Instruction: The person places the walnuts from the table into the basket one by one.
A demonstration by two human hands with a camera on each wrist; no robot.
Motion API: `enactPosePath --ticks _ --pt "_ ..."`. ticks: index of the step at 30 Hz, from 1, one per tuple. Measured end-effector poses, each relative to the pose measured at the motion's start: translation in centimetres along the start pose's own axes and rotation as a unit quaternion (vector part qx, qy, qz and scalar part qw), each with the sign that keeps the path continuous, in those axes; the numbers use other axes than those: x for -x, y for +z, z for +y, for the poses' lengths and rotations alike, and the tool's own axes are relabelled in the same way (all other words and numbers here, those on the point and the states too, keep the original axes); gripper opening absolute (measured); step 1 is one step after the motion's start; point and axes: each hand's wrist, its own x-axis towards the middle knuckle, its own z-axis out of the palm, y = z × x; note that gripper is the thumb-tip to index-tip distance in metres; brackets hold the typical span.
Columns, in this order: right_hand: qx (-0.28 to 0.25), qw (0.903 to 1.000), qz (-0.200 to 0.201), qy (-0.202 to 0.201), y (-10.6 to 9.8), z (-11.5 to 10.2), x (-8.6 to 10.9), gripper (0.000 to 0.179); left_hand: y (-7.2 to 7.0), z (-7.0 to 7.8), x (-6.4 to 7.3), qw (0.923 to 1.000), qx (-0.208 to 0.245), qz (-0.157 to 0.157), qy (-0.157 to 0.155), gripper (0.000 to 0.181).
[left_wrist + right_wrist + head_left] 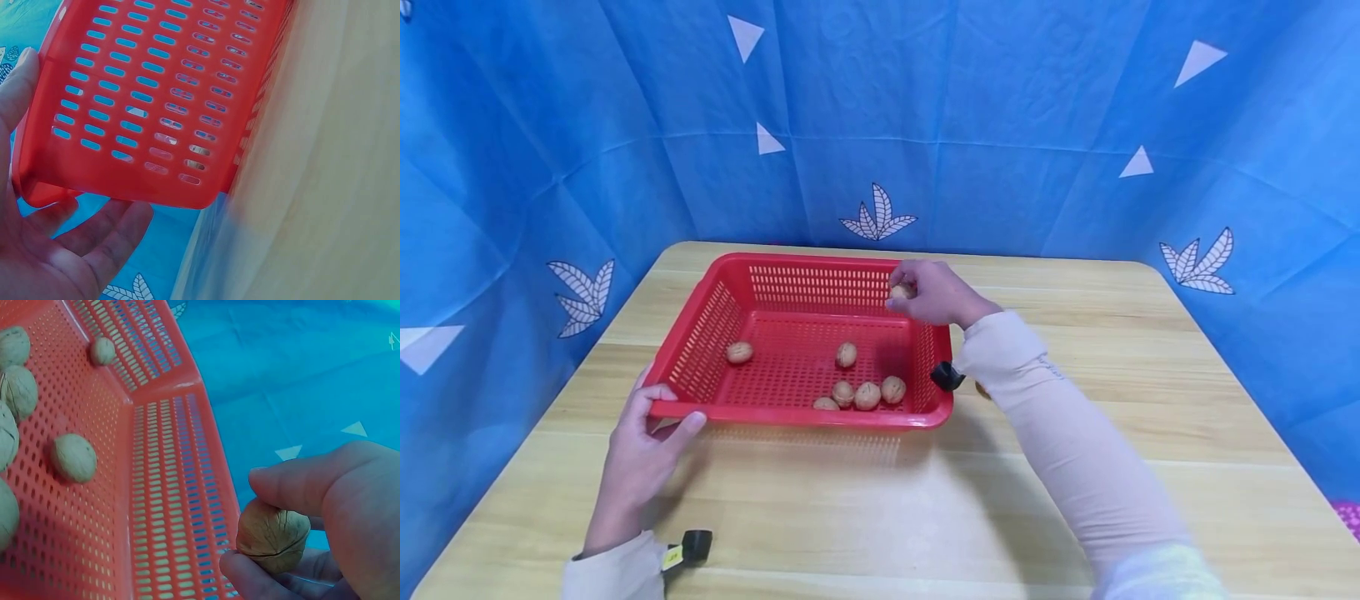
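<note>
A red plastic basket [820,417] with slotted walls sits on the table, several walnuts [867,396] lying on its floor. My left hand [642,450] grips the near left corner of its rim, thumb on top and fingers beneath, as the left wrist view also shows. Over the basket's far right corner, my right hand [936,293] pinches one walnut [273,536] between thumb and fingertips. In the right wrist view that walnut is held above the rim, beside the wall. One more walnut [74,457] lies apart from the others on the basket floor.
Beyond the wooden table [1120,350] hangs a blue curtain [1000,100] with white triangles and leaf prints. A small brown round thing [982,390] shows on the table, partly hidden behind the right forearm.
</note>
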Motion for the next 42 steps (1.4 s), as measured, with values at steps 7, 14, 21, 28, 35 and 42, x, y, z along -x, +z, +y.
enactPosePath --ticks 7,14,21,28,35,42 --pt "-0.016 0.9999 -0.006 -0.001 1.2 -0.6 -0.2 0.027 -0.1 0.0 0.0 0.9998 -0.012 0.001 -0.016 0.048" --pt "-0.001 0.9998 -0.015 -0.008 1.8 -1.0 -0.5 0.030 -0.3 0.4 0.1 0.9997 -0.016 0.006 -0.019 0.050" --pt "-0.002 0.9998 -0.018 0.005 1.7 -0.6 -0.3 0.038 -0.2 0.3 0.2 0.9998 -0.015 0.006 -0.015 0.049" --pt "0.004 0.9998 -0.014 0.011 1.3 0.0 0.1 0.032 -0.2 0.2 0.3 0.9998 -0.017 0.008 -0.010 0.049" --pt "0.012 0.9997 0.009 0.019 -0.1 0.8 1.1 0.034 0.0 0.0 0.1 0.9999 -0.011 0.006 -0.008 0.049" --pt "-0.002 0.9974 0.025 0.067 -1.8 3.4 3.2 0.035 0.1 -0.1 0.1 0.9999 -0.013 0.005 -0.009 0.049"
